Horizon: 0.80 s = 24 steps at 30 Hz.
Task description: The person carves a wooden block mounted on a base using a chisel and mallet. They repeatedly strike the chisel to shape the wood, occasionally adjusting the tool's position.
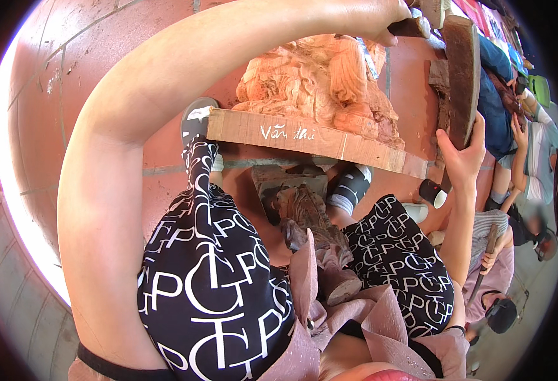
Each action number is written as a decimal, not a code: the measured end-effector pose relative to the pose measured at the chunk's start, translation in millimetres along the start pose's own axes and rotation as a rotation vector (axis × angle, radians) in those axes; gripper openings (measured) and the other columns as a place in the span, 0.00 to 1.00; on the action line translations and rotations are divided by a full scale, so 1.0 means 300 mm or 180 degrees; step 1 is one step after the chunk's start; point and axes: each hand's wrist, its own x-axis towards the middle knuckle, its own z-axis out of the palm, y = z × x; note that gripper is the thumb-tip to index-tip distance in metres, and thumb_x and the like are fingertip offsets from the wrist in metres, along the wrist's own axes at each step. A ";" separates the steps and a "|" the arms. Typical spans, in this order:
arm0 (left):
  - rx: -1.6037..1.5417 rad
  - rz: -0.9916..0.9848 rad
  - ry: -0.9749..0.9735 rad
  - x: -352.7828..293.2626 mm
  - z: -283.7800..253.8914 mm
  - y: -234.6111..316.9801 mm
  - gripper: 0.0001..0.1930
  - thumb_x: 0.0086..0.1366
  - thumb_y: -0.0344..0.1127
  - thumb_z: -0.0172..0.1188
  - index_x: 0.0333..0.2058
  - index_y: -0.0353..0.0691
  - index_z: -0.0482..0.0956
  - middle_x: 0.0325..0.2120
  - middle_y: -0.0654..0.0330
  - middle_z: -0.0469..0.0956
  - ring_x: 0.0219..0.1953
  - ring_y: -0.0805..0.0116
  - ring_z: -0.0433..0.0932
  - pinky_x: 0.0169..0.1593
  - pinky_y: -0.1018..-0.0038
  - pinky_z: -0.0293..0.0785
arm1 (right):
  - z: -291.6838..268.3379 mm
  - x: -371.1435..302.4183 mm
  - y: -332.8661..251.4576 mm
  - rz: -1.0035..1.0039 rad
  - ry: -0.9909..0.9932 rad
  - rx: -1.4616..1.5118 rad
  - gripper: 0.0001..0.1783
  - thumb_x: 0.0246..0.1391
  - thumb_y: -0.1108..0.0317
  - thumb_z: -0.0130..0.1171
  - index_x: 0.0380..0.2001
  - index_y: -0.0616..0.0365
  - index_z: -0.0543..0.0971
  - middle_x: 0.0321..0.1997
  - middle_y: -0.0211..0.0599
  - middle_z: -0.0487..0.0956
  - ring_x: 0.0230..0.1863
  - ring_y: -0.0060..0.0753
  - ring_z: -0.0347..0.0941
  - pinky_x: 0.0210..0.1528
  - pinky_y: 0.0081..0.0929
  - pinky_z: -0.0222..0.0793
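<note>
At the top of the frame the left hand [371,19] is closed around a dark tool handle [409,27] above the reddish wood carving [320,82] — it stands on a plank [304,140] at upper centre. At the right, the right hand [460,155] grips a flat wooden mallet [463,76] — held upright beside the carving.

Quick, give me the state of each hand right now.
Left hand: closed on a dark wooden handle.
Right hand: closed on a flat dark wooden mallet.

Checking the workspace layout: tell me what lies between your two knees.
In the head view, a small dark wooden carving stands on the tiled floor between the knees, just below the plank base of the large carving.
</note>
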 end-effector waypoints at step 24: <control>-0.0030 0.0809 0.0715 0.071 0.162 -0.079 0.09 0.48 0.34 0.66 0.31 0.40 0.82 0.29 0.47 0.82 0.36 0.45 0.82 0.43 0.55 0.77 | 0.038 0.044 0.011 -0.0188 0.0116 -0.0615 0.30 0.50 0.73 0.65 0.57 0.59 0.68 0.36 0.40 0.81 0.34 0.29 0.80 0.39 0.29 0.75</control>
